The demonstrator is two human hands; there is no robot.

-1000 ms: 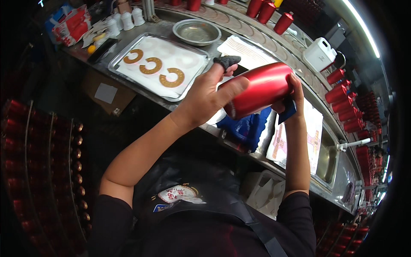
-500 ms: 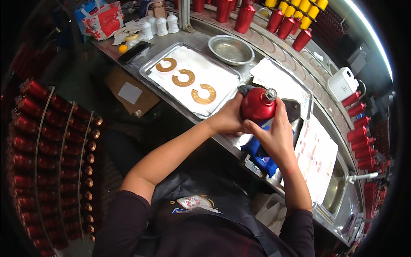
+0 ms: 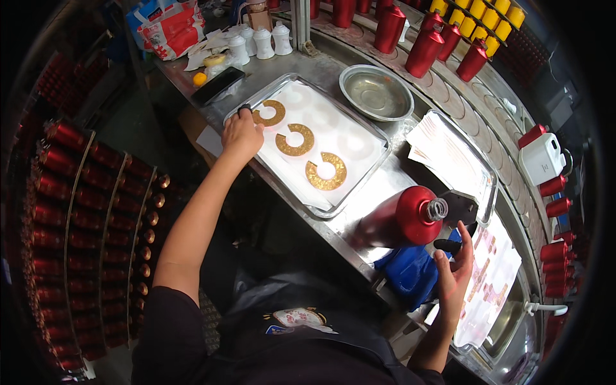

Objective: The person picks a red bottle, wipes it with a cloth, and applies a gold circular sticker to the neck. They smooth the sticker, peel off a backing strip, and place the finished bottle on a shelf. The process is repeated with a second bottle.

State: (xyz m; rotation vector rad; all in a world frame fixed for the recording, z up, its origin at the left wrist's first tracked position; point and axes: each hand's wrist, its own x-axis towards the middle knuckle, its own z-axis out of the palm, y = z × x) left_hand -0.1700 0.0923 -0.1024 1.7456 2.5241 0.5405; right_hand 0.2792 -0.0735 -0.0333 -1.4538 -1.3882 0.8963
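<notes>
My left hand (image 3: 243,137) reaches to the near left edge of a metal tray (image 3: 330,210) lined with wet white paper. Its fingers, one with a black tip cover, lie beside the leftmost gold C-shaped piece (image 3: 272,112); whether they touch it is unclear. Two more gold C-shaped pieces, a middle one (image 3: 296,140) and a right one (image 3: 327,172), lie on the paper. A glossy red bottle (image 3: 410,218) with an uncapped clear neck stands by the counter's front edge, untouched. Just right of it my right hand (image 3: 455,273) is open, its fingers apart, a black cover on one finger.
A metal basin (image 3: 376,93) sits behind the tray. Right of it, paper sheets (image 3: 443,141) lie on another tray. Near the bottle are a blue cloth (image 3: 410,276) and a dark flat plate (image 3: 459,206). Red bottles (image 3: 425,54) line the back conveyor; racked ones (image 3: 90,224) fill the left.
Both hands have let go of the red bottle, which now stands on the counter. My left hand has moved left to the tray's corner; my right hand has drawn back, its fingers spread.
</notes>
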